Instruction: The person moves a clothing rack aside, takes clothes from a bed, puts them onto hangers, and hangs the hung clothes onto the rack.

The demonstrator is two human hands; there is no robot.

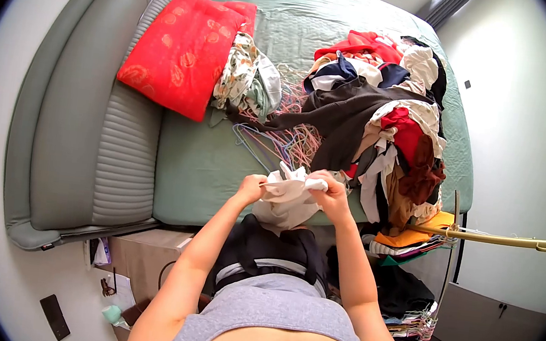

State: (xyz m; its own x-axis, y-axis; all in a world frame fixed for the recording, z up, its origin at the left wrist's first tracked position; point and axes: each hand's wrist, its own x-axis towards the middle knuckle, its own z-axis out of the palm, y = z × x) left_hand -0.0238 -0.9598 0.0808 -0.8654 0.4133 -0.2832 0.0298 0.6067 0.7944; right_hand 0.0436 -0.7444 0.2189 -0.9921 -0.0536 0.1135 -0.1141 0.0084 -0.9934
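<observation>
A white garment (pixel 286 206) hangs between my two hands, bunched at its top, in front of my lap at the bed's near edge. My left hand (pixel 254 187) is closed on its left side. Its right side is gripped by my right hand (pixel 330 195). Just beyond lie tangled pink and blue hangers (pixel 296 143) on the bed. A dark garment (pixel 339 114) stretches across them from the large heap of clothes (pixel 417 126). Folds hide the garment's exact kind.
A red patterned cushion (pixel 179 54) and floral cloth (pixel 238 70) lie by the grey headboard (pixel 86 111). On my right stands a gold clothes rack (pixel 505 240) with hung clothes (pixel 406 294). A bedside cabinet (pixel 144 253) is at left, and a black phone (pixel 55 317) lies at lower left.
</observation>
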